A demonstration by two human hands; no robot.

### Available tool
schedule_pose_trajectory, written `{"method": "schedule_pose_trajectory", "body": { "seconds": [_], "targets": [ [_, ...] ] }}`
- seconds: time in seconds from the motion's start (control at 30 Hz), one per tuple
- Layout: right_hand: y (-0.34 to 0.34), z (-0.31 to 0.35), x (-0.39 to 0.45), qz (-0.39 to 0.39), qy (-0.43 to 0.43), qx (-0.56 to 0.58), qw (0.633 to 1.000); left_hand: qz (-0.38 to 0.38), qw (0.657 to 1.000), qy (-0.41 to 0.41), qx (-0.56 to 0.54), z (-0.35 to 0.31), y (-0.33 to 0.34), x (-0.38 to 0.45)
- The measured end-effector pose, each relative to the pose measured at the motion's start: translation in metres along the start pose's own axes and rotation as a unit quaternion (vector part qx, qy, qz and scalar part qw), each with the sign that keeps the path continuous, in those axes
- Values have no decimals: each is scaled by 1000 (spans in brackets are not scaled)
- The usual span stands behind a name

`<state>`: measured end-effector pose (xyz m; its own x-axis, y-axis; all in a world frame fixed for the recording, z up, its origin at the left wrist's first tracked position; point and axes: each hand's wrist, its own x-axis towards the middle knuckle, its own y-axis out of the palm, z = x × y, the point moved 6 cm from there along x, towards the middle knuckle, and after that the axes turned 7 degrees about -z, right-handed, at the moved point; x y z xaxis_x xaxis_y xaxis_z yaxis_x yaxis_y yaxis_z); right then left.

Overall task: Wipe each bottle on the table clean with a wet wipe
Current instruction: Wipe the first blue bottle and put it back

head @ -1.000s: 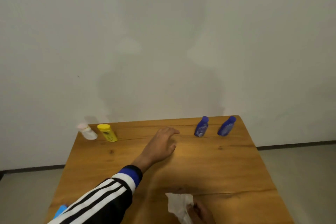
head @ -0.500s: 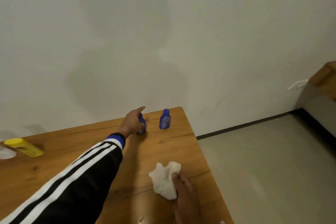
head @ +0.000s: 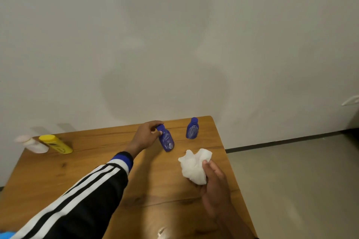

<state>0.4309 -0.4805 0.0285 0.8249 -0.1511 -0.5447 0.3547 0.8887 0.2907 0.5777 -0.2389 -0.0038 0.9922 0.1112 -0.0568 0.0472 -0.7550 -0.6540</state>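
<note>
The left hand [head: 146,136], only reaching half a second ago, now pinches the nearer blue bottle [head: 166,140] by its cap, tilted. The right hand [head: 214,184] clutches a crumpled white wet wipe [head: 192,165].

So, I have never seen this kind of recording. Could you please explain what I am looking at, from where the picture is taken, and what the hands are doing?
There is no machine here. A person wears a camera on the head, and it looks forward and down, so you see the person's own arms from above.

The left hand, in a black sleeve with white stripes, grips the cap end of a blue bottle, which leans. The right hand holds a crumpled white wet wipe in its fingers, close to that bottle but not touching it.

On the wooden table a second blue bottle stands near the far right corner. At the far left are a yellow bottle and a pale pink one, rather blurred. Behind is a plain wall.
</note>
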Motion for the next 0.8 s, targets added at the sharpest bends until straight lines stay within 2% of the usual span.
{"method": "schedule_pose_trajectory", "body": {
  "seconds": [0.13,0.3,0.47,0.6,0.67,0.7,0.8],
  "targets": [
    [16,7,-16,4,-4,-6,1000,-12,991,-24,-131,-14,-30,-30],
    [36,11,-30,28,15,21,999,-17,955,-76,-285,-26,-55,-77],
    [70,12,-66,68,-10,18,997,-44,882,-154,-443,-12,-88,-122],
    [96,7,-97,67,6,84,994,-69,794,-216,-565,1,-107,-154],
    [112,4,-114,92,26,130,987,-51,751,-243,-611,2,-114,-169],
    [121,4,-123,106,34,143,983,-33,739,-258,-621,2,-118,-177],
    [146,1,-145,132,25,148,980,21,734,-297,-610,4,-132,-196]
  ]
}}
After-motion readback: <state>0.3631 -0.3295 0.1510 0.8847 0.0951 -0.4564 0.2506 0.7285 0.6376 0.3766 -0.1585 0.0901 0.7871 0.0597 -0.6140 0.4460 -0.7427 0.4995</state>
